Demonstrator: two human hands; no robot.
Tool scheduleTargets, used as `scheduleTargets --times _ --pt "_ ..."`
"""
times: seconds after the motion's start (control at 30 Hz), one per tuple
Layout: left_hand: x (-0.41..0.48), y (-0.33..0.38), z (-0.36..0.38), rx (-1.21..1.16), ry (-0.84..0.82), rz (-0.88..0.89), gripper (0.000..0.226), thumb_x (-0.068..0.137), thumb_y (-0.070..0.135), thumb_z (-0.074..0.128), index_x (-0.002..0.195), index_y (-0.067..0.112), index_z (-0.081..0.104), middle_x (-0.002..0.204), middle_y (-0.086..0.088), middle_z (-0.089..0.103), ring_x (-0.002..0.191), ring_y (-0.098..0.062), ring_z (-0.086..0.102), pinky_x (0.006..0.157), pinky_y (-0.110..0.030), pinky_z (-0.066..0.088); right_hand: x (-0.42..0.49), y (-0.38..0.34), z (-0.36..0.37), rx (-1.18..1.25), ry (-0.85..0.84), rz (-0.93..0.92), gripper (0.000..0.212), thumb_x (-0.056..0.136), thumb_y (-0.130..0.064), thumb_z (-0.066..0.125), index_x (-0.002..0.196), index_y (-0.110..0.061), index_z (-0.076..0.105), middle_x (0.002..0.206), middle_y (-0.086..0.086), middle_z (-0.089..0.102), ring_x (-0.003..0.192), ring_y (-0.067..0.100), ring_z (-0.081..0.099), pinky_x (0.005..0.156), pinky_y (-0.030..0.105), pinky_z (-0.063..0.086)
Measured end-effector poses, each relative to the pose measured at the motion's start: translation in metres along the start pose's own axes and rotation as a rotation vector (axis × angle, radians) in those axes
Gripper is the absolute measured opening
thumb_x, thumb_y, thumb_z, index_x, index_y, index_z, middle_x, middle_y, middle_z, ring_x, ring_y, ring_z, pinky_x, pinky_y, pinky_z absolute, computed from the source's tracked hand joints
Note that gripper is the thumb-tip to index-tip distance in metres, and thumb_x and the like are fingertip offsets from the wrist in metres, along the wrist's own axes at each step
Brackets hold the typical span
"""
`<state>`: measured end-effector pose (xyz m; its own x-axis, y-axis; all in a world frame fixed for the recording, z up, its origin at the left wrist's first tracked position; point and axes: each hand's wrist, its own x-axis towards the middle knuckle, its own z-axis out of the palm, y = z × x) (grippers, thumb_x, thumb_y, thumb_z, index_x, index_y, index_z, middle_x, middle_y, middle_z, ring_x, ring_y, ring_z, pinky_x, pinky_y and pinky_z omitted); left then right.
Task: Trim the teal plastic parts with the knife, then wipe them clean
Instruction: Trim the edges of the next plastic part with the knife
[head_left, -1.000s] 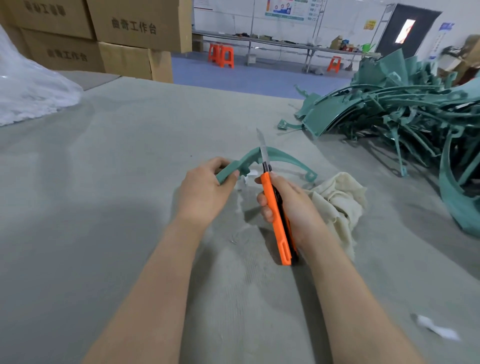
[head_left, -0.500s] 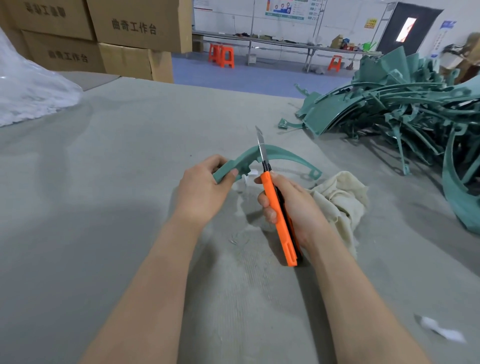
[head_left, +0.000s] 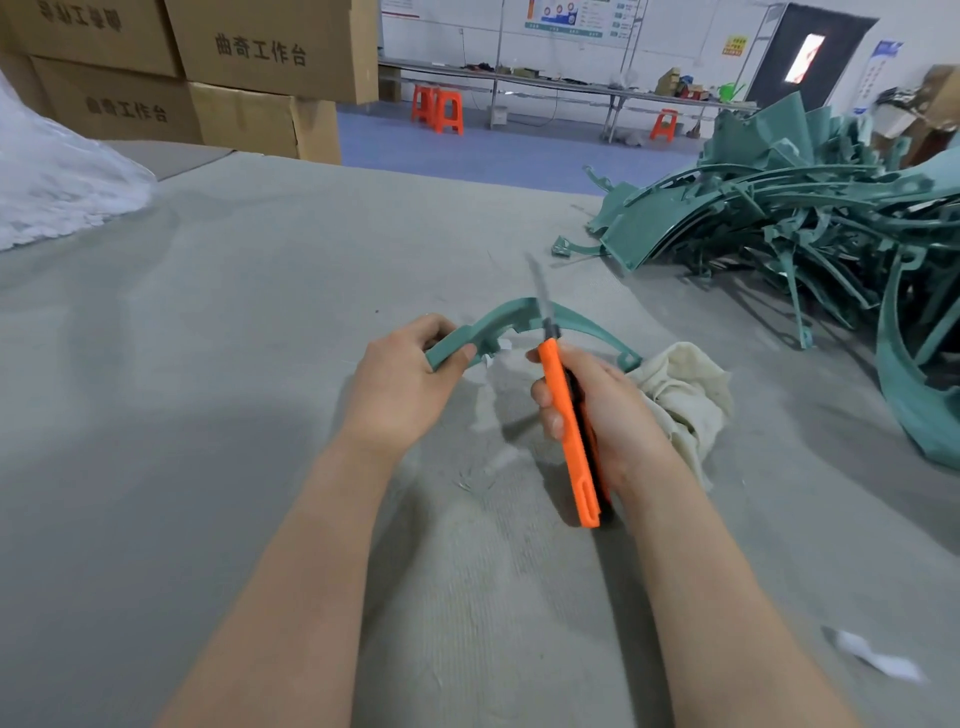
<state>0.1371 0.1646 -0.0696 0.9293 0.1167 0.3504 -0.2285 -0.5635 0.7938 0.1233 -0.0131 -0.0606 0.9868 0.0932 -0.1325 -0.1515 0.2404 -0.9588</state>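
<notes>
My left hand (head_left: 402, 384) grips the near end of a curved teal plastic part (head_left: 493, 325) held just above the grey felt table (head_left: 208, 364). My right hand (head_left: 597, 410) is closed around an orange utility knife (head_left: 569, 431). Its blade points away from me and crosses the middle of the part's arc. The part's far end rests beside a cream cloth (head_left: 680, 387) that lies bunched to the right of my right hand. Thin shavings lie on the felt under the part.
A big heap of teal plastic parts (head_left: 810, 218) covers the table's right side. A white plastic bag (head_left: 57, 192) sits far left, cardboard boxes (head_left: 208, 78) behind it. A scrap of white paper (head_left: 872, 657) lies at lower right.
The knife blade has slid slightly along the part's arc and looks blurred with motion. Both hands stay in nearly the same place.
</notes>
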Motion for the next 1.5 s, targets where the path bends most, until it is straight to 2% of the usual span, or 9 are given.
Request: scheduleTargets --times 0.13,0.27,0.37,0.43,0.57,0.7,1.13,1.43,1.5 --pt "-0.002 0.002 -0.001 0.008 -0.018 -0.007 0.014 0.09 0.033 0.062 0.076 0.033 0.059 0.067 0.012 0.056 0.067 -0.012 0.053 0.062 -0.03 0.041 0.003 -0.008 -0.006 0.179 0.232 -0.122 0.039 0.095 -0.048 0.052 0.092 -0.011 0.062 0.055 -0.002 0.057 0.042 0.009 0.049 0.041 0.019 0.042" --pt "-0.005 0.003 -0.003 0.008 -0.046 0.024 0.016 0.09 0.034 0.063 0.074 0.034 0.059 0.063 0.013 0.055 0.062 -0.011 0.049 0.059 -0.026 0.038 0.001 -0.005 0.002 0.099 0.297 -0.248 0.02 0.09 -0.026 0.068 0.078 -0.012 0.059 0.056 -0.002 0.059 0.044 0.009 0.05 0.044 0.019 0.043" --pt "-0.009 0.008 0.0 0.0 -0.104 0.076 0.008 0.09 0.034 0.063 0.082 0.033 0.064 0.067 0.008 0.058 0.065 -0.013 0.051 0.061 -0.028 0.04 0.001 -0.004 0.011 0.043 0.338 -0.306 0.01 0.089 -0.021 0.068 0.083 -0.015 0.063 0.06 -0.007 0.064 0.044 0.007 0.049 0.043 0.019 0.042" --pt "-0.01 0.009 0.001 0.004 -0.125 0.093 0.007 0.09 0.034 0.063 0.083 0.034 0.064 0.064 0.009 0.056 0.062 -0.011 0.049 0.06 -0.029 0.038 0.002 -0.003 0.013 0.03 0.345 -0.338 0.002 0.09 -0.02 0.068 0.089 -0.02 0.066 0.062 -0.009 0.064 0.045 0.007 0.049 0.045 0.02 0.043" --pt "-0.01 0.009 0.003 0.012 -0.124 0.103 0.006 0.09 0.033 0.063 0.084 0.034 0.064 0.061 0.011 0.055 0.059 -0.009 0.047 0.058 -0.027 0.037 0.002 -0.001 0.013 0.018 0.359 -0.365 0.009 0.091 -0.018 0.067 0.098 -0.023 0.066 0.066 -0.008 0.063 0.046 0.007 0.049 0.048 0.02 0.045" --pt "-0.01 0.008 0.003 0.009 -0.141 0.1 0.005 0.09 0.035 0.062 0.085 0.034 0.064 0.067 0.011 0.058 0.064 -0.011 0.05 0.06 -0.03 0.04 0.0 -0.003 0.013 -0.033 0.328 -0.368 0.005 0.092 -0.017 0.064 0.094 -0.019 0.067 0.076 0.006 0.064 0.047 0.008 0.05 0.049 0.021 0.045" --pt "-0.011 0.011 0.007 0.054 -0.153 0.137 0.005 0.091 0.035 0.062 0.09 0.032 0.065 0.063 0.023 0.056 0.064 -0.007 0.051 0.058 -0.026 0.038 0.0 -0.005 0.015 -0.212 0.434 -0.437 0.013 0.093 -0.016 0.06 0.081 -0.016 0.064 0.073 0.01 0.063 0.05 0.003 0.052 0.052 0.017 0.048" --pt "-0.011 0.011 0.008 0.041 -0.151 0.129 0.004 0.092 0.031 0.061 0.089 0.03 0.065 0.06 0.031 0.054 0.06 -0.002 0.049 0.053 -0.018 0.033 0.001 -0.006 0.012 -0.21 0.39 -0.42 0.013 0.094 -0.014 0.059 0.083 -0.012 0.065 0.06 -0.004 0.065 0.052 0.004 0.059 0.052 0.016 0.047" --pt "-0.012 0.011 0.008 0.03 -0.144 0.124 0.004 0.092 0.03 0.062 0.088 0.03 0.064 0.06 0.026 0.055 0.059 -0.004 0.048 0.053 -0.018 0.034 0.0 -0.006 0.011 -0.152 0.353 -0.396 0.014 0.094 -0.012 0.059 0.08 -0.014 0.064 0.057 -0.007 0.064 0.051 0.004 0.058 0.051 0.017 0.046"
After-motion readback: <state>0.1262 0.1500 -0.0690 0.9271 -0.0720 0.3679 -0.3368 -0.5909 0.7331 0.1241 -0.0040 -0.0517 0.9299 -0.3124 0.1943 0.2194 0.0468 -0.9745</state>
